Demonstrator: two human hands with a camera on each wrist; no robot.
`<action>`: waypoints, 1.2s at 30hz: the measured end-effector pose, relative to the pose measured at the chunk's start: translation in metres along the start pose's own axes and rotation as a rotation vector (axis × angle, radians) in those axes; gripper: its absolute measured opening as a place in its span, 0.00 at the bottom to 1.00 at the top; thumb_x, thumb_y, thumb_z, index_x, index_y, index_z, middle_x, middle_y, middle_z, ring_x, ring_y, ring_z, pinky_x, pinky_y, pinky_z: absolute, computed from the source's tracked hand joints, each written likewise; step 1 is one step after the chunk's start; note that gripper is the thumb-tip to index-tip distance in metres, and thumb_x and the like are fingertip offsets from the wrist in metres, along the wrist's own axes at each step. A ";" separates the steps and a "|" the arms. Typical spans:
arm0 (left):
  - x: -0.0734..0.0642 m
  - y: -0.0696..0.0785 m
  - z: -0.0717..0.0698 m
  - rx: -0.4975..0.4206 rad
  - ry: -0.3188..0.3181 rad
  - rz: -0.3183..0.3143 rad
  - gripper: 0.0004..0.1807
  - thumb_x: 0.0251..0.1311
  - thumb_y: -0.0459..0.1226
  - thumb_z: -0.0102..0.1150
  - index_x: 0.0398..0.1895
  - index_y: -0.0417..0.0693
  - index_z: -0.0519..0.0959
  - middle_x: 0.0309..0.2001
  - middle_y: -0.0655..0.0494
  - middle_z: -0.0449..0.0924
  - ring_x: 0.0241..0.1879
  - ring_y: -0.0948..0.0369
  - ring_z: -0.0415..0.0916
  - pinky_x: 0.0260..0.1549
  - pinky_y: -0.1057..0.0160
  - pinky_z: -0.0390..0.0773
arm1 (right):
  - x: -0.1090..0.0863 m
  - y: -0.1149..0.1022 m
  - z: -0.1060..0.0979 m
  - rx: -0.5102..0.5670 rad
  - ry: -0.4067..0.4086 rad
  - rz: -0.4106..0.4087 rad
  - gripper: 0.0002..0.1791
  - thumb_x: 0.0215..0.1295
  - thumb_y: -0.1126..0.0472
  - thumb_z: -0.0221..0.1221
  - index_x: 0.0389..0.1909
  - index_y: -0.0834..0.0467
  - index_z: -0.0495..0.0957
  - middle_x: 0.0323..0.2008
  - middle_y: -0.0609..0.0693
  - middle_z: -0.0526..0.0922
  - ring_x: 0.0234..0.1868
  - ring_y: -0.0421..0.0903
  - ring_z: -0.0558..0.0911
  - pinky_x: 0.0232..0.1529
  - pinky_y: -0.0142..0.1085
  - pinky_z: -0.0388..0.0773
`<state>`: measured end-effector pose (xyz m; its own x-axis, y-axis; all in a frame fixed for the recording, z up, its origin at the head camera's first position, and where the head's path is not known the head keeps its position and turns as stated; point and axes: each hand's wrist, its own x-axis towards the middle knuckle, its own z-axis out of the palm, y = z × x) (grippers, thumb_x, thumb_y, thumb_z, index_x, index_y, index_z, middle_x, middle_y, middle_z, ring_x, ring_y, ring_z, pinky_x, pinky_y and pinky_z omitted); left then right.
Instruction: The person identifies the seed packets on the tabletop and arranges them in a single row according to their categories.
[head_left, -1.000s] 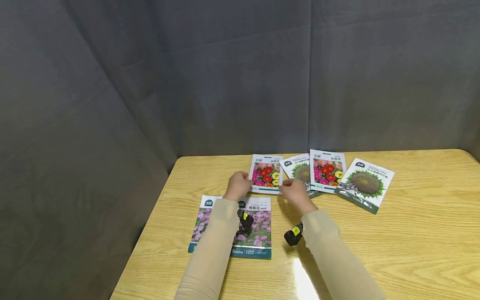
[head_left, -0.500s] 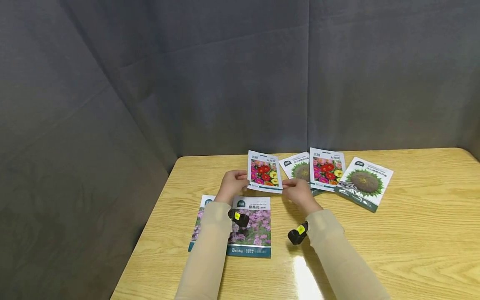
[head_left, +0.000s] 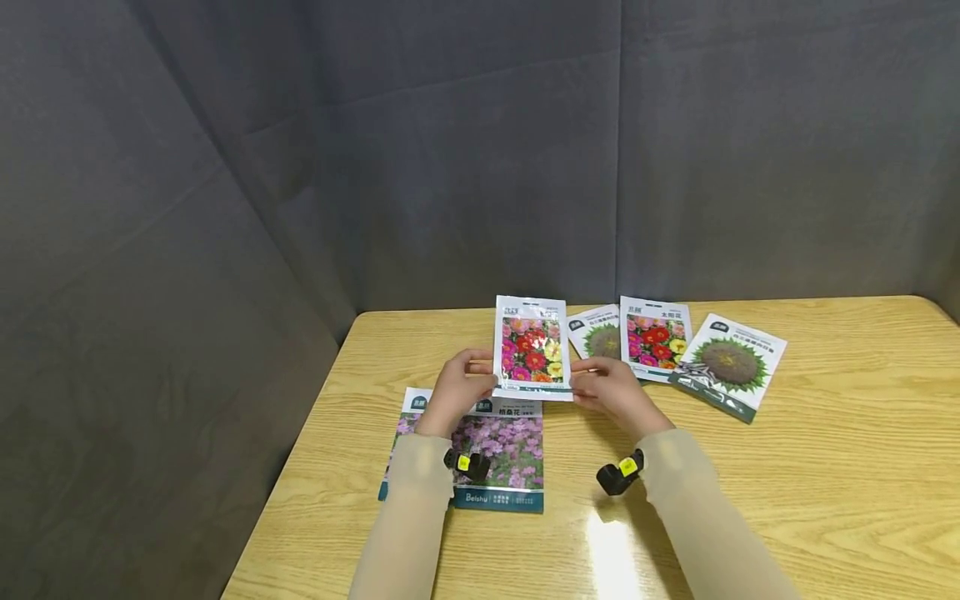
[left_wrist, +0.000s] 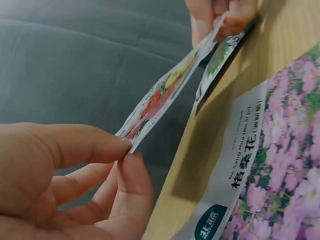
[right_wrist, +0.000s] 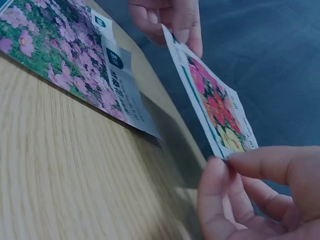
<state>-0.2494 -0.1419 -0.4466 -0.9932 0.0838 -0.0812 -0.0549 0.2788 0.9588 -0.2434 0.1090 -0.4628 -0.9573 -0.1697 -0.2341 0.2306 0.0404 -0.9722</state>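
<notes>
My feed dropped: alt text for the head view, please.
Left hand and right hand hold a multicoloured flower packet by its lower corners above a wooden table; two pink-flower packets lie nearer, three other packets to the right.

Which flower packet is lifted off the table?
The multicoloured packet pinched by the left hand and right hand; its matching twin and the other packets lie unheld.

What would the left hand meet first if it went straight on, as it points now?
The left hand pinches a flower packet; beyond that, it would probably meet the grey curtain behind the table, though the depth is hard to judge.
</notes>
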 end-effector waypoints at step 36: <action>-0.042 0.005 0.041 0.149 -0.385 -0.023 0.06 0.72 0.30 0.54 0.43 0.32 0.76 0.27 0.47 0.79 0.22 0.62 0.79 0.29 0.60 0.86 | -0.067 0.000 -0.054 -0.298 -0.286 0.010 0.12 0.69 0.66 0.60 0.43 0.68 0.68 0.24 0.56 0.80 0.20 0.46 0.82 0.26 0.41 0.86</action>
<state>-0.2040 -0.1052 -0.4496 -0.8790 0.4203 -0.2252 -0.0326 0.4182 0.9078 -0.1884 0.1736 -0.4472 -0.8586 -0.4329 -0.2747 0.1386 0.3199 -0.9373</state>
